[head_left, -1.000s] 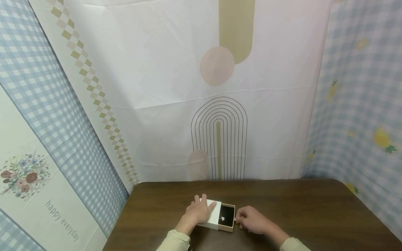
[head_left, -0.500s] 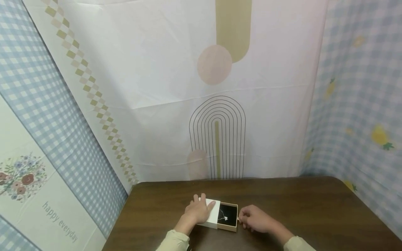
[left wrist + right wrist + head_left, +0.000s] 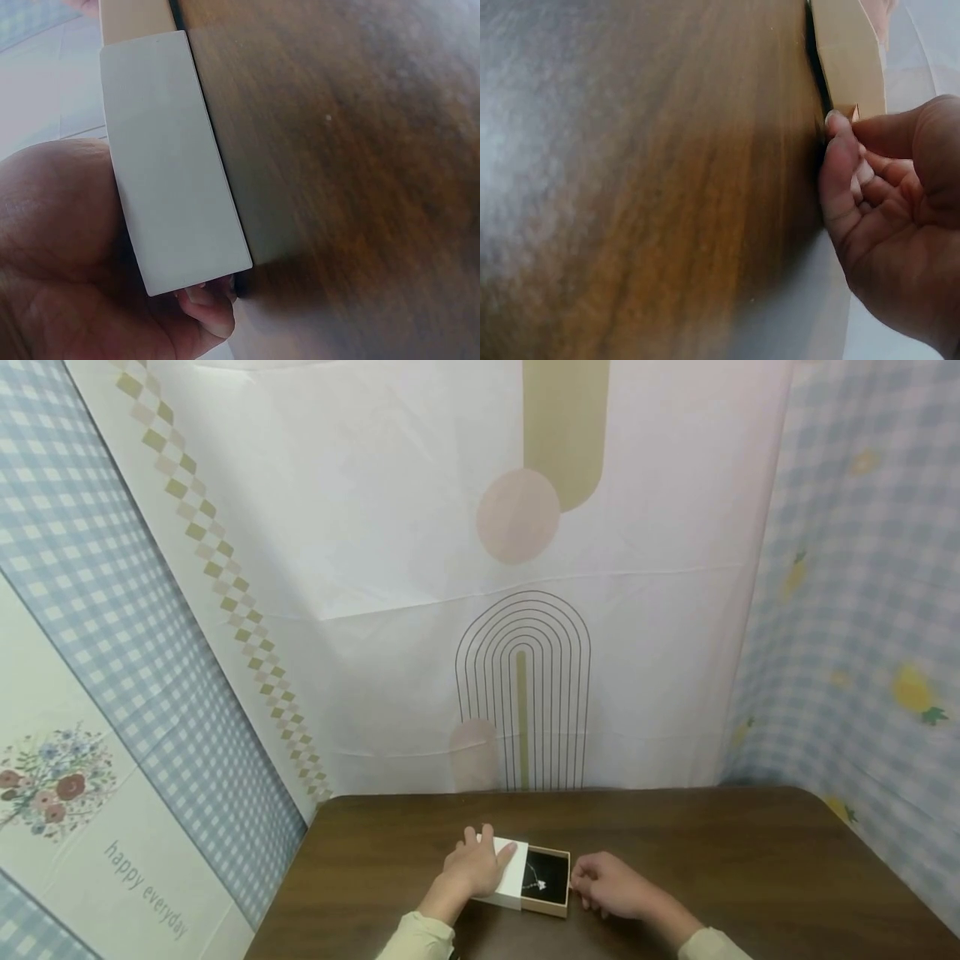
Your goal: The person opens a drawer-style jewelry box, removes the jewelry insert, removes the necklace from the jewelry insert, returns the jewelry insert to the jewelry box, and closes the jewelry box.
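Note:
A white jewelry box sleeve (image 3: 513,877) lies on the table, with its tan drawer (image 3: 545,909) slid partway out to the right. Inside the drawer, a silver necklace (image 3: 541,885) with a small pendant rests on black lining. My left hand (image 3: 472,864) grips the sleeve from above, thumb on top; in the left wrist view, fingertips (image 3: 206,313) curl by its end. At the drawer's right end, my right hand (image 3: 611,885) pinches a small pull tab (image 3: 856,112) between thumb and index finger, which mostly hide it.
The dark brown wooden table (image 3: 390,827) extends on all sides of the box. Behind it hangs a white patterned cloth (image 3: 390,693), with blue checked cloths (image 3: 840,610) at the sides.
The drawer has slid further right out of the sleeve, showing more of the lining and necklace. My right hand has moved right with it, while my left hand has stayed on the sleeve.

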Demonstrator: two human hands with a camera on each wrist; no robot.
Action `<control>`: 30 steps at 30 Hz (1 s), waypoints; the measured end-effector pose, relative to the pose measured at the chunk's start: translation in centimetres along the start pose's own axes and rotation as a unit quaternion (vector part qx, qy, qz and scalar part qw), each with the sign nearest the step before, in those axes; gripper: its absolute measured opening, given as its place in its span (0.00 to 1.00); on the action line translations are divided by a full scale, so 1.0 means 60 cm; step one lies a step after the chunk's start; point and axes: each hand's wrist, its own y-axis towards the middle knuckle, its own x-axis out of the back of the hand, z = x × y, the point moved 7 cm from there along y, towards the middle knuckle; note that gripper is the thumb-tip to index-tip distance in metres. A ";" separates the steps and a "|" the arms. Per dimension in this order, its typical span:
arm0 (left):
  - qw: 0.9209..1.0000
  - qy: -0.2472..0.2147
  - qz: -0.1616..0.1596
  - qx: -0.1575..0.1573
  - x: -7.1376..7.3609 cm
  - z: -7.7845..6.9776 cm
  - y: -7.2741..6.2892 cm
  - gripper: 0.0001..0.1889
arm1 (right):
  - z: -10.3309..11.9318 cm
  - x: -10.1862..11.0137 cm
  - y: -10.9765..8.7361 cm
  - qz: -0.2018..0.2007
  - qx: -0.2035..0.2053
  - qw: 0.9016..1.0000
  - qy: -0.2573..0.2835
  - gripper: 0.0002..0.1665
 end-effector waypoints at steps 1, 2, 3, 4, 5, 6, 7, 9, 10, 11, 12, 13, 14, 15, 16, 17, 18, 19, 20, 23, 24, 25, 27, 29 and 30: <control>1.000 0.000 0.001 0.000 0.000 0.000 0.000 0.38 | 0.003 0.000 -0.001 -0.005 -0.001 1.000 -0.001 0.08; 1.000 -0.002 0.001 0.000 0.002 -0.001 -0.002 0.38 | 0.007 0.001 -0.002 -0.011 0.000 1.000 0.000 0.08; 1.000 -0.002 0.001 0.000 0.003 -0.001 -0.002 0.38 | 0.009 0.003 -0.003 -0.019 -0.001 1.000 -0.002 0.08; 1.000 -0.004 0.001 0.001 0.003 -0.001 -0.003 0.38 | 0.010 0.005 -0.004 -0.028 -0.004 1.000 -0.006 0.07; 1.000 -0.007 -0.004 -0.002 0.006 -0.002 -0.004 0.38 | 0.011 0.008 -0.004 -0.042 -0.008 0.999 -0.011 0.07; 1.000 -0.009 -0.005 -0.001 0.006 -0.002 -0.004 0.38 | 0.012 0.011 -0.004 -0.056 -0.012 0.998 -0.017 0.07; 1.000 -0.010 -0.006 -0.001 0.007 -0.002 -0.004 0.38 | 0.012 0.015 -0.004 -0.071 -0.016 0.997 -0.022 0.06; 1.000 -0.009 -0.008 0.000 0.005 -0.001 -0.002 0.38 | 0.015 0.022 -0.004 -0.098 -0.019 0.994 -0.036 0.06; 1.000 -0.009 -0.008 -0.001 0.005 -0.001 -0.002 0.38 | 0.018 0.026 -0.004 -0.110 -0.020 0.993 -0.040 0.06; 1.000 -0.009 -0.009 -0.001 0.004 -0.001 -0.001 0.38 | 0.022 0.029 -0.005 -0.122 -0.020 0.991 -0.046 0.06; 1.000 -0.008 -0.009 -0.001 0.004 -0.001 0.000 0.38 | 0.026 0.031 -0.006 -0.133 -0.018 0.989 -0.054 0.06; 1.000 -0.008 -0.009 -0.001 0.004 -0.002 0.000 0.38 | 0.031 0.033 -0.006 -0.143 -0.014 0.987 -0.064 0.05; 1.000 -0.008 -0.008 -0.002 0.004 -0.002 0.000 0.38 | 0.036 0.035 -0.007 -0.153 -0.012 0.986 -0.071 0.05; 1.000 -0.007 -0.008 -0.002 0.004 -0.003 0.000 0.38 | 0.041 0.035 -0.009 -0.159 -0.010 0.984 -0.075 0.05; 1.000 -0.008 -0.008 -0.002 0.005 -0.003 0.000 0.38 | 0.045 0.035 -0.010 -0.162 -0.009 0.984 -0.073 0.05; 1.000 -0.009 -0.007 -0.001 0.004 -0.003 0.001 0.39 | 0.049 0.034 -0.011 -0.164 -0.007 0.983 -0.076 0.06; 1.000 -0.009 -0.006 0.000 0.003 -0.003 0.001 0.39 | 0.053 0.031 -0.011 -0.164 -0.005 0.983 -0.078 0.06; 1.000 -0.010 -0.006 0.000 0.003 -0.003 0.000 0.39 | 0.056 0.029 -0.012 -0.160 -0.004 0.984 -0.077 0.07; 1.000 -0.010 -0.006 0.000 0.002 -0.002 -0.001 0.39 | 0.059 0.026 -0.012 -0.156 -0.005 0.985 -0.078 0.08; 1.000 -0.011 -0.008 0.001 -0.001 -0.002 -0.002 0.38 | 0.067 0.019 -0.011 -0.153 -0.006 0.984 -0.093 0.08; 1.000 -0.008 -0.008 0.003 -0.003 -0.001 -0.002 0.38 | 0.070 0.018 -0.011 -0.156 -0.006 0.983 -0.098 0.09; 1.000 -0.009 -0.010 0.002 -0.003 -0.002 -0.001 0.38 | 0.073 0.018 -0.010 -0.160 -0.008 0.982 -0.099 0.09; 1.000 -0.007 -0.013 0.003 -0.002 -0.001 0.000 0.37 | 0.077 0.018 -0.008 -0.169 -0.012 0.980 -0.100 0.09; 1.000 -0.006 -0.015 0.006 -0.001 -0.001 0.001 0.38 | 0.081 0.018 -0.004 -0.177 -0.011 0.978 -0.108 0.08; 1.000 -0.005 -0.017 0.007 0.001 0.000 0.001 0.38 | 0.083 0.017 -0.002 -0.178 -0.010 0.977 -0.115 0.08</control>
